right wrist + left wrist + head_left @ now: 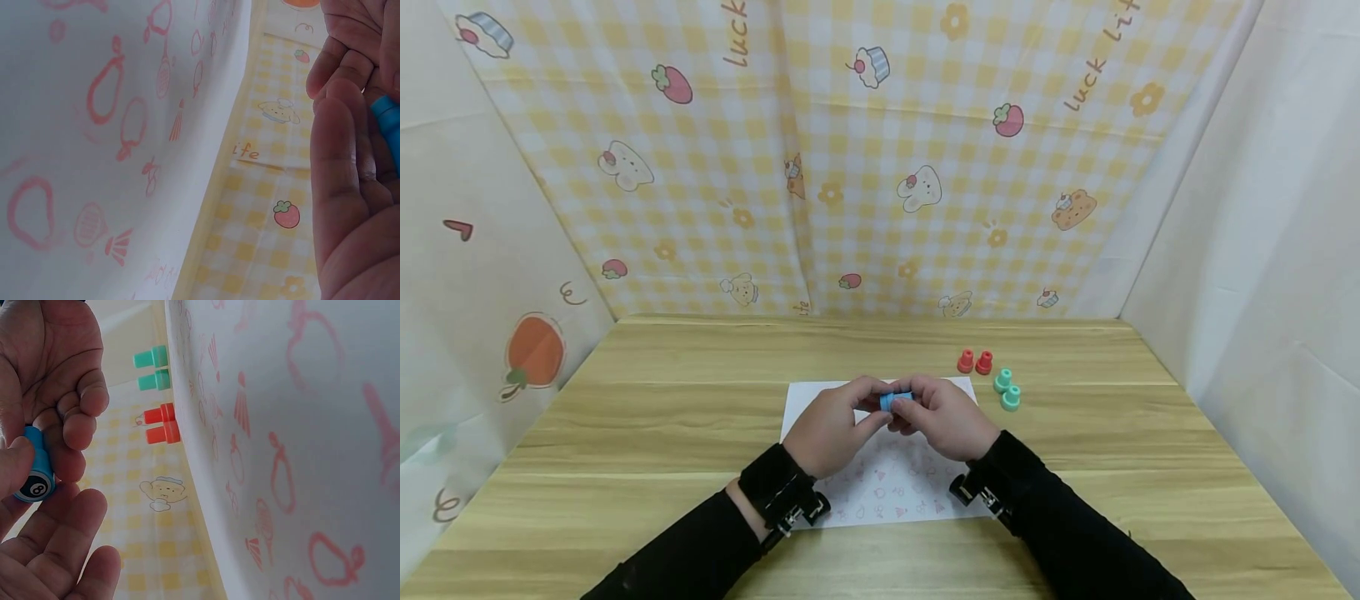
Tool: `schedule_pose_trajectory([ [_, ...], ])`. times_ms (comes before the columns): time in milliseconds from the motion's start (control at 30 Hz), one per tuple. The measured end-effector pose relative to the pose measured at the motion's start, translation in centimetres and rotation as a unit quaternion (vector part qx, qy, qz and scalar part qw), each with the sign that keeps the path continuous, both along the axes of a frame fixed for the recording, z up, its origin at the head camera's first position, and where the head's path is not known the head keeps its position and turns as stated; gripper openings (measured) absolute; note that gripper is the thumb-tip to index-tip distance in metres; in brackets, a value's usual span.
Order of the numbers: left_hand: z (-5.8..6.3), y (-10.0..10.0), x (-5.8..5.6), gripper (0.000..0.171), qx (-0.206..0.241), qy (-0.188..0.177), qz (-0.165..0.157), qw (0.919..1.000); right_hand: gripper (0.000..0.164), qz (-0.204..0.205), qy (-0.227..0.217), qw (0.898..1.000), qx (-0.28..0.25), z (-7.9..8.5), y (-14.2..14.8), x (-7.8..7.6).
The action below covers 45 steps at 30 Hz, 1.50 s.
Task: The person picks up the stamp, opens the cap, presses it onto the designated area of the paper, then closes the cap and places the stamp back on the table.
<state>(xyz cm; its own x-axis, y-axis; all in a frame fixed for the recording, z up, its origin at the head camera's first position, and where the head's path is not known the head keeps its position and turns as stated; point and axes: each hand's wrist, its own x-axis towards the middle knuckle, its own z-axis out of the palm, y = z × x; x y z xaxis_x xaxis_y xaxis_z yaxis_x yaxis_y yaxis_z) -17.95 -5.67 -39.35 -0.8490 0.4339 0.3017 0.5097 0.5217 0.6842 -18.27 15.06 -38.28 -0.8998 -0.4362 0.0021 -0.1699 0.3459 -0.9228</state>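
Note:
A small blue stamp is held between both hands above a sheet of white paper. My left hand has its thumb and forefinger at the stamp's left end. At the other end, my right hand grips the stamp with its thumb laid over it. In the left wrist view, the blue stamp shows a black 8-ball picture on its wide end, which faces the left hand. Fingers hide much of the stamp in the right wrist view.
Two red stamps and two green stamps stand at the paper's far right corner. Pink-red prints mark the sheet. The wooden table ends at a yellow checked curtain, with pale cloth at both sides.

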Motion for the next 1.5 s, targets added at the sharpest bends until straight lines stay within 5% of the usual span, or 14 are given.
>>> schedule_pose_trajectory([
  [300, -0.17, -0.11, -0.07, 0.017, 0.014, 0.021, 0.0, 0.9997, 0.03, -0.001, 0.01, 1.0, -0.003, -0.05, 0.09, 0.17],
  [1200, -0.34, -0.29, -0.11, 0.01, 0.085, -0.014, -0.003, 0.9962, 0.029, 0.009, 0.043, 0.998, -0.042, -0.37, -0.19, 0.49],
  [1500, -0.4, -0.32, -0.19, 0.011, 0.088, 0.009, 0.002, 0.9961, 0.03, 0.013, 0.048, 0.997, -0.053, -0.24, -0.12, 0.42],
])
